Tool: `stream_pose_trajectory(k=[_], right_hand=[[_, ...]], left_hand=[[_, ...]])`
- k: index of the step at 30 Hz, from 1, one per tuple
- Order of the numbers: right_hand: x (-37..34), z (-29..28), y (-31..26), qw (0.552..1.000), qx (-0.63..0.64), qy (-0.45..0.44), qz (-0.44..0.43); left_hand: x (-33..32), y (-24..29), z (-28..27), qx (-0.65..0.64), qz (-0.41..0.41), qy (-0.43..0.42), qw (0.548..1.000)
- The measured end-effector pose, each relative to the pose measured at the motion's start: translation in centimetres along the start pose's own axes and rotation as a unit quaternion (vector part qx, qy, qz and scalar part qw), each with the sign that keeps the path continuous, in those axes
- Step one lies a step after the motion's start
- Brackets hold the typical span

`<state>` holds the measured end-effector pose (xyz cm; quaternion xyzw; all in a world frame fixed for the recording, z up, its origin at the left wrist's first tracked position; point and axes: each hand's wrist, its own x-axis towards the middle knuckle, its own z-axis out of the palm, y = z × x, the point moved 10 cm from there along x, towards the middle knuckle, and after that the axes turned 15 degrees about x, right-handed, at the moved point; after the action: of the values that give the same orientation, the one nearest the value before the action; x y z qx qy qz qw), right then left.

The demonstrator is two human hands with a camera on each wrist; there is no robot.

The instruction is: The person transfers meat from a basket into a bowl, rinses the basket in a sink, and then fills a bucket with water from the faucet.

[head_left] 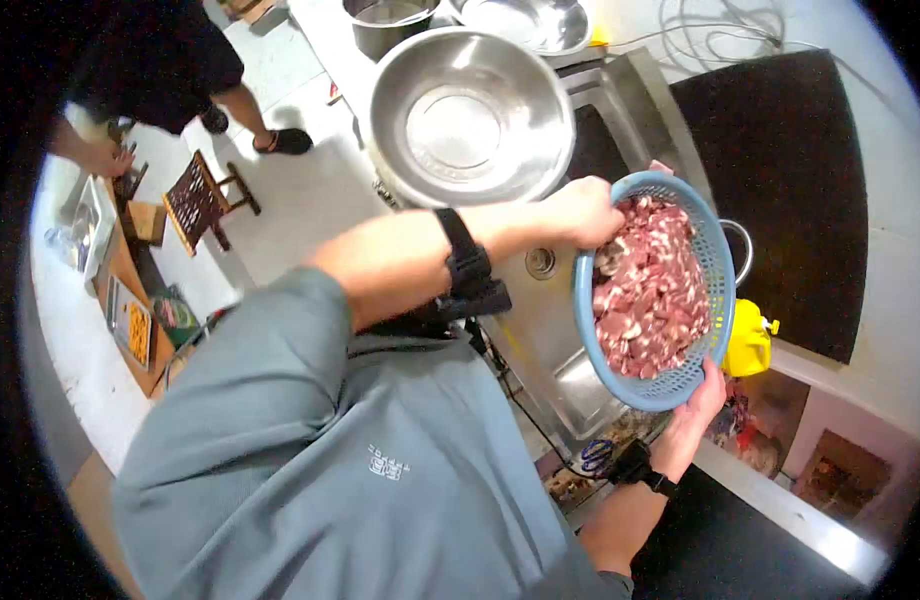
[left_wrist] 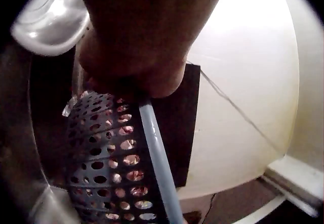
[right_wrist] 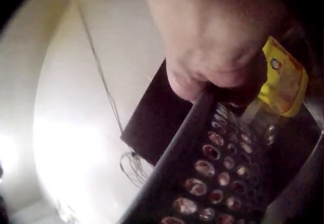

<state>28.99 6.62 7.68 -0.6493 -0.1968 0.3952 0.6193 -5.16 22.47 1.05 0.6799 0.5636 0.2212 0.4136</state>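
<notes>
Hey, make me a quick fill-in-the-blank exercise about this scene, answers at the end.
The basket holding raw meat is ____ in colour.
Of the left hand and right hand, the one nearer the yellow container is the ____.
In all, ____ hands grip the basket.

Missing words: blue; right; two.

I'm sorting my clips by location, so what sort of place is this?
Probably a kitchen or food-preparation area, though whether home or commercial I can't tell: there's a metal sink, a large steel bowl and a blue basket of cut raw meat.
</notes>
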Motion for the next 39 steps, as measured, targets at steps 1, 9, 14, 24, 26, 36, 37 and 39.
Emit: stream_pose_trajectory(k=[1,9,14,24,26,36,37,39], right_hand=[[1.7,-1.4,0.5,0.998,0.037,0.047,0.010],[3.0,-1.8,0.8,0.995,-0.076,-0.032,0.052],[2.7,4.5,-1.4,0.989,-0.043,-0.136,0.035],[2.7,27.2,-4.2,0.960,-0.139,-0.233,-0.070],[1.9,31.3,-3.3,0.955,-0.138,-0.255,-0.070],[-5.3,44.1,-4.3,0.765,-0.491,-0.244,-0.338],[-5.9,45.0,-4.4,0.749,-0.502,-0.256,-0.349],[-6.5,46.2,-4.8,0.729,-0.523,-0.257,-0.360]], left_hand=[[1.0,-0.3,0.7,-0.016,-0.021,-0.012,1.000],[-3.6,-3.3,2.7,-0.051,-0.126,-0.089,0.987],[-7.0,-4.8,-2.7,-0.059,-0.131,0.015,0.990],[-6.4,-12.9,-12.8,0.017,-0.206,0.066,0.976],[-7.6,-12.5,-15.2,0.031,-0.133,0.148,0.979],[-9.4,-25.6,-13.8,0.033,-0.297,0.311,0.902],[-9.3,-25.6,-13.9,0.072,-0.279,0.338,0.896],[-9.3,-25.0,-14.4,0.138,-0.234,0.417,0.867]])
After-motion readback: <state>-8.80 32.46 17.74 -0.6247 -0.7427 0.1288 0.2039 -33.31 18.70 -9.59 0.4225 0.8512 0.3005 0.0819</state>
